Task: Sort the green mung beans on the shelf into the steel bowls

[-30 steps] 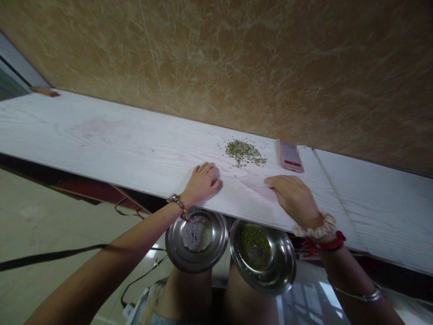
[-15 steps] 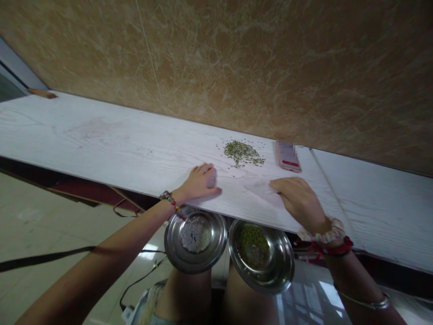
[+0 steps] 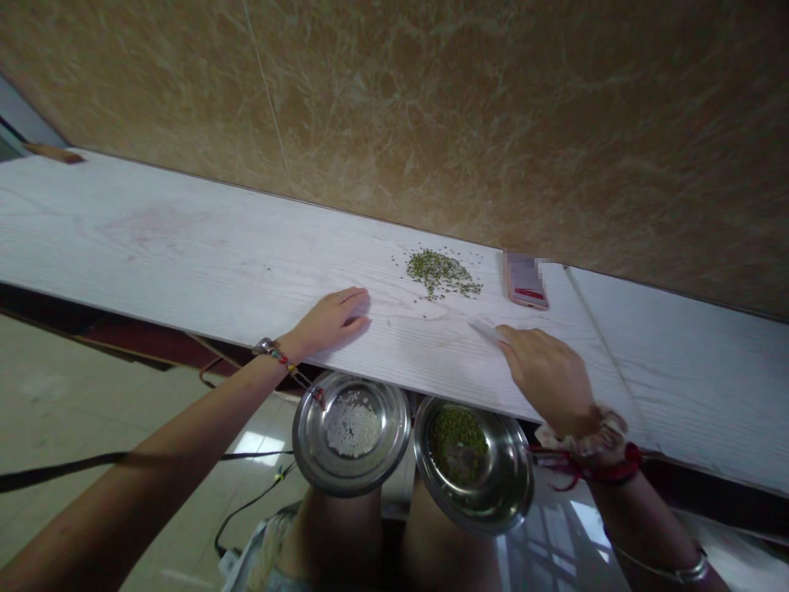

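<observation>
My left hand (image 3: 329,316) lies flat on the white wood-grain table (image 3: 185,247) near its front edge, fingers stretched out and holding nothing. My right hand (image 3: 546,370) rests further right, its fingers pinched on a thin pale card (image 3: 486,330) that points toward a small pile of green beans (image 3: 440,274). Two steel bowls sit on my lap below the table edge. The left bowl (image 3: 306,448) holds white grains. The right bowl (image 3: 514,485) holds green beans.
A pink phone (image 3: 526,281) lies on the table just right of the bean pile, close to the brown marbled wall (image 3: 431,123). A seam in the tabletop runs right of my right hand. A dark cable (image 3: 246,514) trails across the tiled floor at the left.
My left hand has slid left along the table and flattened out. My right hand has shifted slightly right, with the pale card now tilted up at its fingertips.
</observation>
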{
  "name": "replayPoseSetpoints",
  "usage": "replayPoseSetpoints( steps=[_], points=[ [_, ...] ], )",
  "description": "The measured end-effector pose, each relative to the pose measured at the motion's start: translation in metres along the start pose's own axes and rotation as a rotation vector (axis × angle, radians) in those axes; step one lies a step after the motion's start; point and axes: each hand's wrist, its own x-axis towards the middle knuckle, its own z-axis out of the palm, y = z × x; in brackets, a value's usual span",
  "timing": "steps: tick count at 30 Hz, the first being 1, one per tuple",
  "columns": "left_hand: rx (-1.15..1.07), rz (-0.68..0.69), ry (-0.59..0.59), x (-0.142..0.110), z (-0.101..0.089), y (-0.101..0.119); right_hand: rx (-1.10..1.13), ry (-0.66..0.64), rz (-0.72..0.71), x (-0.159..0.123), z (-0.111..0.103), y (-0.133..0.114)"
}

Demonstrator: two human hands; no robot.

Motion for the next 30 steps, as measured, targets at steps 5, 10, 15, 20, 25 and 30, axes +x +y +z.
replayPoseSetpoints(
  steps=[5, 10, 15, 20, 25, 30],
  points=[
    [0.006, -0.040, 0.027, -0.001, 0.001, -0.001, 0.078, 0.025, -0.077, 0.008, -0.008, -0.022],
    [0.008, -0.055, 0.006, 0.000, -0.001, -0.001, 0.112, 0.038, -0.077, 0.012, -0.014, -0.025],
    [-0.015, -0.010, -0.106, 0.001, -0.010, -0.012, 0.015, -0.007, 0.046, 0.015, -0.011, -0.016],
    [-0.024, 0.021, -0.099, -0.001, -0.013, -0.018, 0.025, -0.044, 0.050, 0.021, -0.009, -0.023],
    [-0.056, -0.016, -0.030, -0.002, -0.008, -0.019, 0.124, -0.016, -0.024, 0.031, -0.014, -0.044],
    [-0.027, -0.109, 0.065, -0.004, -0.009, -0.020, 0.190, -0.017, -0.099, 0.037, -0.019, -0.059]
  ],
)
